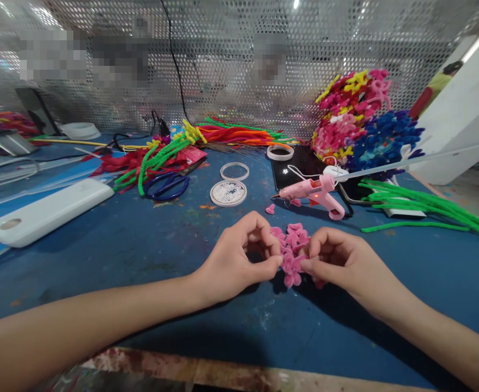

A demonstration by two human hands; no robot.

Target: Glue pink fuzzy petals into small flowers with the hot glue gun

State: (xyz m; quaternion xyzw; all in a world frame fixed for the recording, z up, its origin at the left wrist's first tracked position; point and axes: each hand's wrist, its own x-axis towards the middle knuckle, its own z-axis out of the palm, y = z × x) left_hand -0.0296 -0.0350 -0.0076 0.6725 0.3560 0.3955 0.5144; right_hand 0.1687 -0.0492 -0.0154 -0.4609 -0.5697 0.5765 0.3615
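Note:
A small cluster of pink pipe-cleaner flower pieces lies on the blue table in front of me. My left hand pinches the cluster's left side with thumb and fingers. My right hand pinches its right side. Both hands rest on the table with the pink pieces between them. One loose pink piece lies just behind the hands.
A pink glue gun stands behind the hands. A round lid of white beads and blue scissors lie further left, a white case at left, green pipe cleaners at right, finished flowers at back.

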